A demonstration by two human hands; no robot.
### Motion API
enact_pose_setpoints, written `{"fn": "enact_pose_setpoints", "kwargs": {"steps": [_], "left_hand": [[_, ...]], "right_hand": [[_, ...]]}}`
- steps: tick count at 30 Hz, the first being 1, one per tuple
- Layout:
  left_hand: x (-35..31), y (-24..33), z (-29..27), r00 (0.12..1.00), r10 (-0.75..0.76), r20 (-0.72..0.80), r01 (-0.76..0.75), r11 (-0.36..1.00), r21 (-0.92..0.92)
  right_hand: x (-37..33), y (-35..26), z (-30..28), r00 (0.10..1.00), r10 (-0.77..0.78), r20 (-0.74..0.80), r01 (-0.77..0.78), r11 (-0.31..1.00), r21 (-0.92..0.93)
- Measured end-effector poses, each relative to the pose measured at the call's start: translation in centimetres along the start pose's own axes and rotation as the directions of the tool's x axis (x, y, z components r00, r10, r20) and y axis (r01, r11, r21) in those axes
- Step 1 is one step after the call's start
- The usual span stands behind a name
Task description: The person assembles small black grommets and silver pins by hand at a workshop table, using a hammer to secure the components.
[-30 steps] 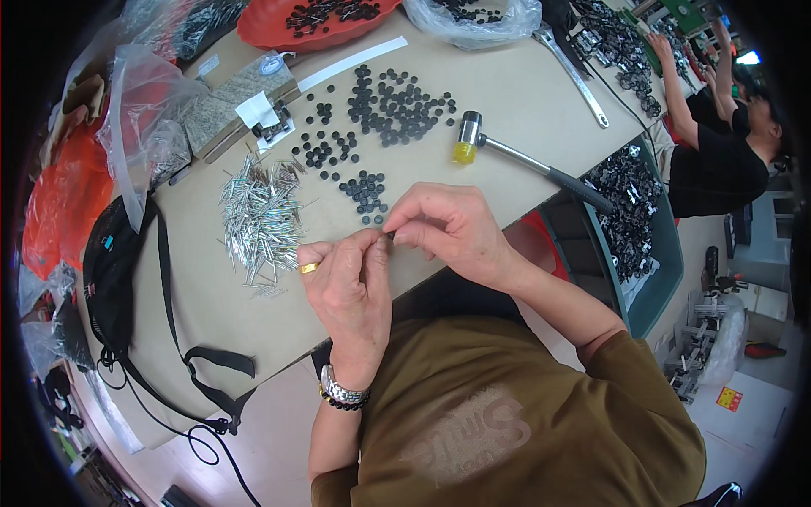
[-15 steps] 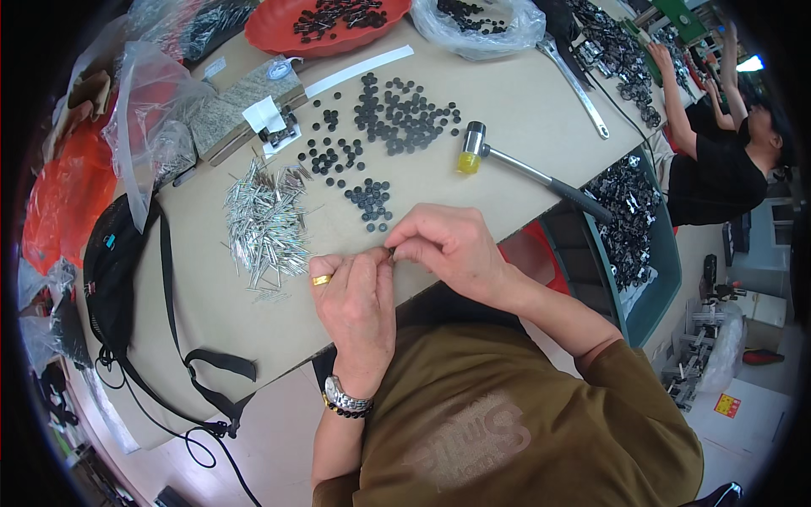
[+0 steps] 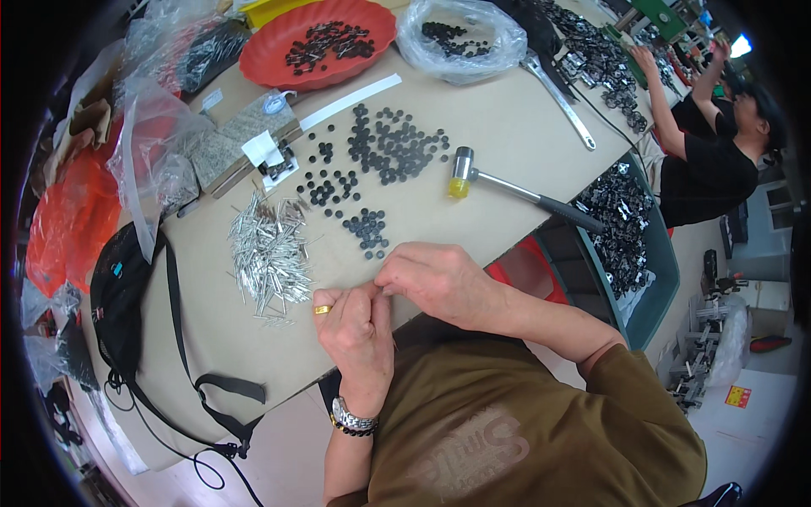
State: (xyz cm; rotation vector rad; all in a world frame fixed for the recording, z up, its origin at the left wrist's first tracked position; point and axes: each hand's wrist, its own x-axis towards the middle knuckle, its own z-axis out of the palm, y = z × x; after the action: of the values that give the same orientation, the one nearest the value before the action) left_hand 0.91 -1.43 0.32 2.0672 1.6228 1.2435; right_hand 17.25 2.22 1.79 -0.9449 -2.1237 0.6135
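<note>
My left hand (image 3: 356, 331), with a gold ring and a wrist watch, is closed at the table's near edge. Its thumb and forefinger meet the fingertips of my right hand (image 3: 449, 286), which is closed in a pinch. Whatever lies between the fingers is hidden or too small to name. Left of my hands is a heap of thin silvery metal pins (image 3: 269, 253). Small round black caps (image 3: 367, 230) lie loose just beyond my fingers, and a larger spread of black caps (image 3: 397, 144) lies farther out.
A mallet (image 3: 460, 173) with a yellow head lies right of the caps. Beyond are a red dish (image 3: 253, 72), a clear plastic bag (image 3: 414, 63) and a wrench (image 3: 564, 106). A green bin (image 3: 663, 291) of dark parts stands at right, a black bag (image 3: 114, 296) at left. Another person (image 3: 710, 169) works far right.
My hands stay together, and the right hand has rolled over the fingertips. The dark bit seen between them before is now hidden. The view has shifted slightly.
</note>
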Motion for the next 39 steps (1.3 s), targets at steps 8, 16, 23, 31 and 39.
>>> {"fn": "enact_pose_setpoints", "kwargs": {"steps": [8,16,23,31,39], "left_hand": [[-0.4,-0.2,0.3,0.999,-0.024,-0.029,0.023,0.999,-0.028],[-0.2,-0.2,0.4,0.999,-0.035,-0.018,0.034,0.999,-0.03],[-0.4,-0.4,0.1,0.999,-0.041,-0.012,0.04,0.998,-0.047],[-0.6,-0.7,0.5,0.999,-0.021,-0.034,0.02,0.999,-0.051],[-0.4,-0.9,0.4,0.998,-0.036,-0.049,0.034,0.999,-0.032]], "right_hand": [[-0.1,0.2,0.0,1.0,0.02,0.022,-0.022,0.996,0.083],[0.1,0.1,-0.1,0.999,0.001,0.041,-0.002,1.0,0.028],[-0.1,-0.9,0.0,0.987,-0.138,0.083,0.154,0.959,-0.238],[-0.4,-1.1,0.1,0.979,-0.171,0.11,0.198,0.923,-0.328],[-0.9,3.3,-7.4,0.963,0.064,-0.263,-0.221,0.747,-0.627]]}}
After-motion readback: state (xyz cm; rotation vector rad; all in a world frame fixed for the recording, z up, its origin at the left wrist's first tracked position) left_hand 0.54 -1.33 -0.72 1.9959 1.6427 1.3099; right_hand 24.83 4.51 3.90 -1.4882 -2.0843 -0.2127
